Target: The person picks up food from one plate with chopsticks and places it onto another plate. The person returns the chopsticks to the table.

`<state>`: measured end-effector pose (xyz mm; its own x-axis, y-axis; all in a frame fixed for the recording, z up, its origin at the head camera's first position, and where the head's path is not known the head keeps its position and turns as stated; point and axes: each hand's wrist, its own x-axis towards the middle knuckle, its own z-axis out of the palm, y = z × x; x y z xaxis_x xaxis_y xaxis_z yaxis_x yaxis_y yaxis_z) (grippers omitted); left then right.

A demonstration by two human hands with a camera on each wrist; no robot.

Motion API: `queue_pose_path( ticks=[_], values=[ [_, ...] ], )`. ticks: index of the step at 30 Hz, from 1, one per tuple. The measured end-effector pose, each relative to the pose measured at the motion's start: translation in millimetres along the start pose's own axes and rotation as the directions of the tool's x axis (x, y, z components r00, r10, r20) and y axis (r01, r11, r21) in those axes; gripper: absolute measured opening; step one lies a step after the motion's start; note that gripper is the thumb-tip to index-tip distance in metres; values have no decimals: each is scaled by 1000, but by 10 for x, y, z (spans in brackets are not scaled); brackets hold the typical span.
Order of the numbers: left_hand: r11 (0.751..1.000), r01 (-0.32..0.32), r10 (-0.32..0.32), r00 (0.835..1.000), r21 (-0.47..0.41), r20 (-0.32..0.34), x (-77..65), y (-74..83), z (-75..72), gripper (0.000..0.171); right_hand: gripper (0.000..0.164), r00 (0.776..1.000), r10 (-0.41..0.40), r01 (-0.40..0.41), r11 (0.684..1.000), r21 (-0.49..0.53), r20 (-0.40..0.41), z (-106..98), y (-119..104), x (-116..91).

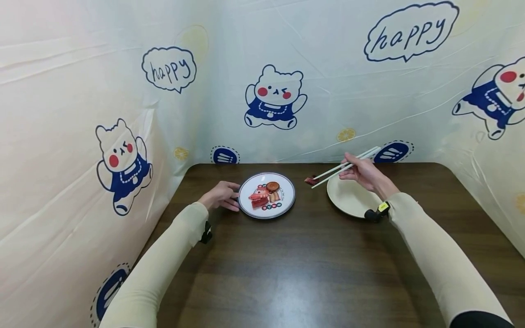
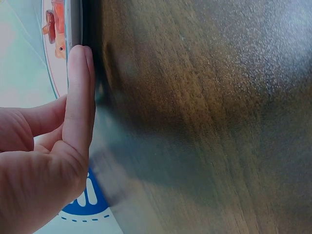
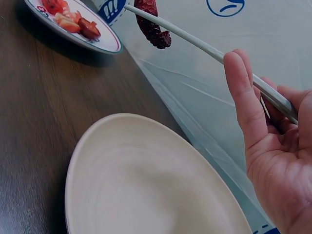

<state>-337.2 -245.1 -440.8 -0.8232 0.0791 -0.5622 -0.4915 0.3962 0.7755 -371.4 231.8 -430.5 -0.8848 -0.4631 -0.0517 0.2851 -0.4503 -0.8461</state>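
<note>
My right hand [image 1: 362, 173] grips a pair of pale chopsticks [image 1: 338, 169]. Between their tips hangs a dark red, wrinkled, curved piece of food [image 3: 152, 24], held above the table. Under that hand lies a plain cream plate [image 1: 348, 200], partly hidden by hand and wrist. At the left, a white plate with a dark blue rim [image 1: 267, 216] bears red, orange and brown food pieces [image 1: 265, 195]. My left hand [image 1: 221, 196] touches this plate's left edge. In the left wrist view its fingers [image 2: 79, 102] lie straight against the plate's side.
Both plates stand near the far edge of the brown wooden table [image 1: 287, 264]. A pale curtain [image 1: 328, 91] with bear figures and "happy" bubbles rises behind the table and along its sides.
</note>
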Motion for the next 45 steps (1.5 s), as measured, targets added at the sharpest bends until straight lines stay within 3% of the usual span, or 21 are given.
queue_pose_path(
  ticks=[38,45],
  values=[
    [1000,4,-3,1000,3,-16,-3,1,35,51,39,999,36,-35,994,-103,12,452,291,358],
    [1000,5,-4,1000,16,-21,14,2,30,51,34,998,47,-43,989,-139,31,503,393,414]
  ],
)
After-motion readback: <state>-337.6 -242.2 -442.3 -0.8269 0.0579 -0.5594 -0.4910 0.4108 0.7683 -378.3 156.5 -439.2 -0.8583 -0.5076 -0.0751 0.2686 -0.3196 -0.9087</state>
